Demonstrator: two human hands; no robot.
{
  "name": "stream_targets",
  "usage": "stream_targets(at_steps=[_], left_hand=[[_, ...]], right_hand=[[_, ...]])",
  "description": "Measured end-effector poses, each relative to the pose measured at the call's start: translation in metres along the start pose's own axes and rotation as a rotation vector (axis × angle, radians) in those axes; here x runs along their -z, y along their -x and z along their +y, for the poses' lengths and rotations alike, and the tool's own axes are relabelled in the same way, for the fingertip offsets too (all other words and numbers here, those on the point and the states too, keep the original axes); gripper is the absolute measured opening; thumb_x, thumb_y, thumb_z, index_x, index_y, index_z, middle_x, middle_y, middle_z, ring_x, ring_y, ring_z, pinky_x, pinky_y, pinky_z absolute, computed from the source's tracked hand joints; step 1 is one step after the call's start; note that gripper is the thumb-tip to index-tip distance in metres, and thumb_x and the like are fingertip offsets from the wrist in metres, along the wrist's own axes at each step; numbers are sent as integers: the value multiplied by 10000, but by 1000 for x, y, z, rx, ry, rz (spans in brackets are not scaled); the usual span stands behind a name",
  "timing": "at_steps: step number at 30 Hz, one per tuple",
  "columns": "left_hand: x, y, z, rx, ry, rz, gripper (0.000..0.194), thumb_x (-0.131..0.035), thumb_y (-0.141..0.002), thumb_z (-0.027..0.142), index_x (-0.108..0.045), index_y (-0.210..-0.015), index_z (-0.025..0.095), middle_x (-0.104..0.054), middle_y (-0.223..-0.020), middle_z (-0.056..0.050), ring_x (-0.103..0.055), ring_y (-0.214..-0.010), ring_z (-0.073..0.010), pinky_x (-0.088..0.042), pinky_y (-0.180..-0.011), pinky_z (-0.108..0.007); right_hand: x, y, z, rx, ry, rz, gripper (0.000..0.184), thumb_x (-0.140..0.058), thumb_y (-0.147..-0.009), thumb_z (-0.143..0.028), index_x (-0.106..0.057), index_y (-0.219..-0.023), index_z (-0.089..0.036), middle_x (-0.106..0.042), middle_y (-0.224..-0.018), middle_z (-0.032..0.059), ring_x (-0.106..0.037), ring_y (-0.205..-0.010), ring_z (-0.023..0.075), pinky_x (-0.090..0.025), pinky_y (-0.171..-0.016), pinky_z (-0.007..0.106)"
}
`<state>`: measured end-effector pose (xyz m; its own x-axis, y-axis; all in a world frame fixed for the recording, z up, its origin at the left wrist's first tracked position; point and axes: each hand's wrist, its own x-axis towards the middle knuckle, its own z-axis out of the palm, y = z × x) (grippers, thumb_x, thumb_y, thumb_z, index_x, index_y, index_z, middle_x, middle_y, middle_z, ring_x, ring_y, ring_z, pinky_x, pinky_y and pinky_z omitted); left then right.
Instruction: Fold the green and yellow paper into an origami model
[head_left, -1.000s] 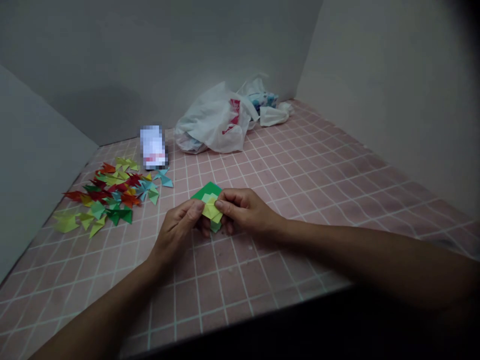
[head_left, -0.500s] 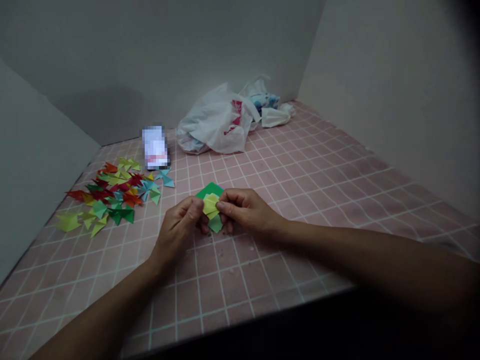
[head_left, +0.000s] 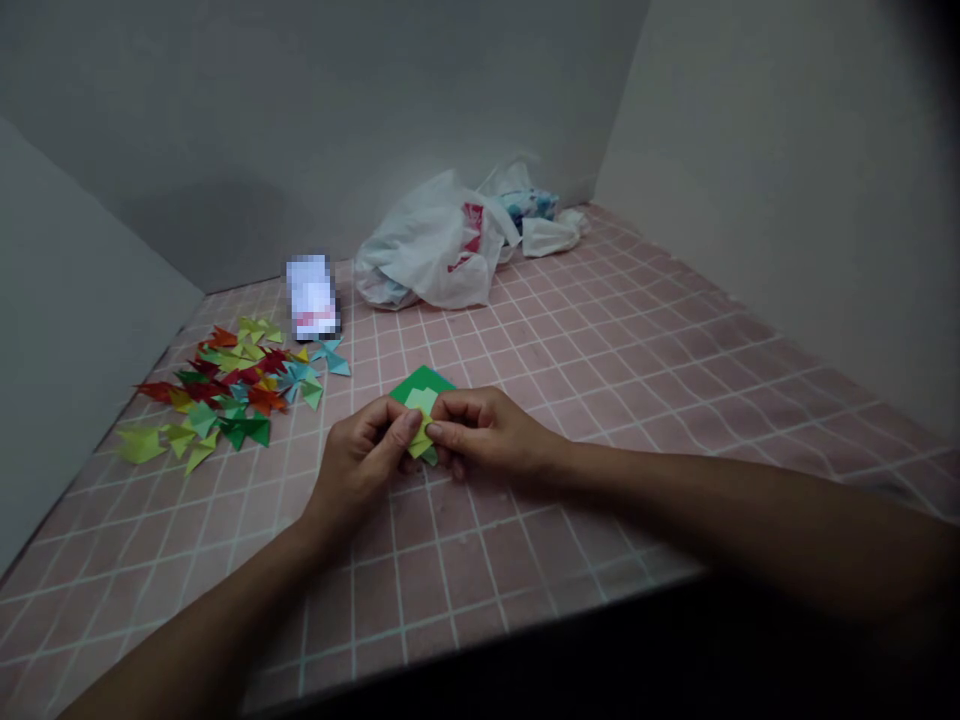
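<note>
Work the small yellow paper [head_left: 422,443] between both thumbs, low over the near-middle of the bench [head_left: 525,540], just on your side of the green paper [head_left: 409,384]. To do this fold well, line up the edges before you put any weight on the crease; at this size, a slight skew is likely to show. Let one thumb anchor the layers while the other presses outward along the fold, in short, firm strokes. Go gently at the corners, since thin paper may crumple or slip if both sides pull at once. The pale green paper [head_left: 421,400] shows right behind the yellow, so take care not to catch its edge in the crease.

As for pose, your left hand [head_left: 366,445] has its grip closed on the yellow paper's left side, thumb stretched across the top. Your right hand [head_left: 489,430] pinches the right side, thumb pointing in toward the left one, so the two tips sit just beside each other. Both sets of fingers curl underneath, and how they bear on the underside you cannot tell. Your forearms come in from either side, wrists nearly straight, which should suit fine pressing.
</note>
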<state>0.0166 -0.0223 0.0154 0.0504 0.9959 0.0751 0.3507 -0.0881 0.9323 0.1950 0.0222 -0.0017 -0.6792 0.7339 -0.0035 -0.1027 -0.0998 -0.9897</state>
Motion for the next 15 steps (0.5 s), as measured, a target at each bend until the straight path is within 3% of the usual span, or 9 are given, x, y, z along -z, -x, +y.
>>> stream_targets(at_steps=[6, 9, 13, 15], left_hand=[[2, -5, -4, 49, 77, -11, 395, -519, -978, 449, -615, -710, 176, -611, -586, 10, -559, -527, -111, -425, -523, -227], [2, -8, -4, 85, 157, -31, 324, -587, -943, 440, -622, -756, 178, -616, -603, 16, -572, -537, -116, -449, -541, -232], [2, -6, -3, 91, 163, -4, 305, -594, -944, 387, -609, -724, 176, -597, -590, 15, -560, -538, -113, -456, -550, -231], [3, -7, -4, 57, 177, 42, 258, -566, -960, 371, -629, -800, 179, -611, -649, 11, -580, -566, -117, -480, -569, -235]], right_hand=[[-1, 0, -4, -45, -13, 84, 226, -559, -938, -194, -530, -716, -165, -578, -596, -43, -534, -470, 58, -436, -472, 177], [0, -2, -4, -62, -47, 133, 225, -568, -935, -201, -539, -715, -163, -572, -573, -45, -539, -465, 63, -438, -466, 176], [3, -3, -1, -58, -161, 99, 231, -621, -909, -251, -547, -710, -161, -597, -585, -42, -548, -449, 60, -459, -461, 177], [6, -5, 2, -60, -257, 72, 230, -650, -890, -282, -556, -720, -159, -614, -596, -37, -566, -442, 66, -477, -459, 183]])
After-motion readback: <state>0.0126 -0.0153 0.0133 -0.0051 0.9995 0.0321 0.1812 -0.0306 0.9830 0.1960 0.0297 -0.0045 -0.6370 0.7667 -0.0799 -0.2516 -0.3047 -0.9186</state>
